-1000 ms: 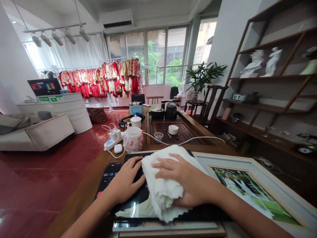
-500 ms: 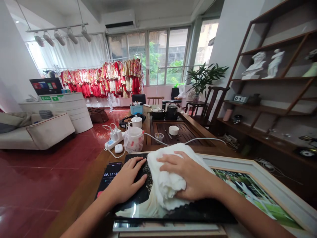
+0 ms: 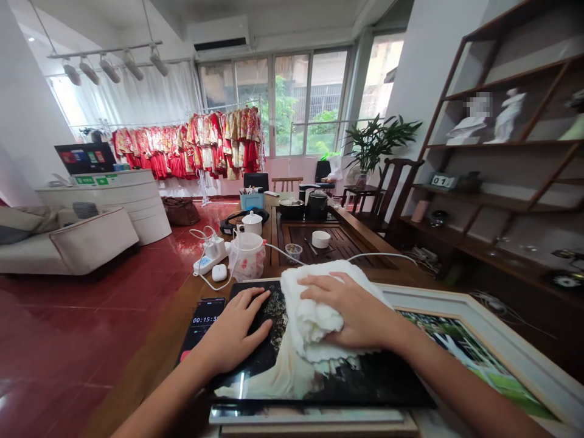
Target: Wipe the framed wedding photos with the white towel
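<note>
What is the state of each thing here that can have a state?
Glazed photo frame: lying flat, glass up.
Left hand: flat on the glass, holding nothing.
Right hand: pressing the towel down.
White towel: bunched, on the glass.
Phone: screen lit, showing a timer.

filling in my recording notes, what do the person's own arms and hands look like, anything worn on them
Both arms are bare: the left forearm and right forearm show no sleeves. The left hand and right hand wear no gloves, and no rings, watch or bracelets show.
</note>
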A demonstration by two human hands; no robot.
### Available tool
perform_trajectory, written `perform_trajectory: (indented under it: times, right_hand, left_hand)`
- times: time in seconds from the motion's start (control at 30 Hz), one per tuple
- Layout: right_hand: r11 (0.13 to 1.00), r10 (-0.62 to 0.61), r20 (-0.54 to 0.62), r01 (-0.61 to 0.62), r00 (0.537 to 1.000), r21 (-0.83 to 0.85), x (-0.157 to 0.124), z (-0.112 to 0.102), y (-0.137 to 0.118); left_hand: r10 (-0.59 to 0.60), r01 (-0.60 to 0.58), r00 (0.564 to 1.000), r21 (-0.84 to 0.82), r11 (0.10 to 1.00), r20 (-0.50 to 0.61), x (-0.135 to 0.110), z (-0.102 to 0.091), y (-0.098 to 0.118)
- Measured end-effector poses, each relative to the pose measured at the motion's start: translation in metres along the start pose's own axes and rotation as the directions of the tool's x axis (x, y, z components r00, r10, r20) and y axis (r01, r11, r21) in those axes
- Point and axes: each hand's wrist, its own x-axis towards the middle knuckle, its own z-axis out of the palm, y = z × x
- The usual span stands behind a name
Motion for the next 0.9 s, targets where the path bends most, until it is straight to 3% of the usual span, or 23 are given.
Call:
perform_trajectory:
  times: [0.13,0.4,0.7,0.9]
  right_hand:
    - [1.0,0.001,-0.01,-0.001,1.0,-0.005,0.0,-0.001,-0.004]
    - [0.982,-0.152,0.067,0.143,0.986,0.122,0.001,-0.002,-0.026]
    - [0.999,0.032,0.008,-0.031,0.999,-0.016,0.0,0.001,0.004]
    - [1.0,0.005,0.006,-0.005,1.0,-0.022,-0.001,0.0,-0.008]
  left_hand:
    - [0.01,-0.01,1.0,-0.009,1.0,-0.016,0.001,0.0,0.0]
    - [0.028,-0.028,1.0,0.003,1.0,0.01,0.012,-0.001,0.002]
    - [0.004,-0.004,1.0,0.001,1.0,0.003,-0.002,0.001,0.0]
    - [-0.003,0.003,1.0,0.003,1.0,-0.004,0.003,-0.001,0.002]
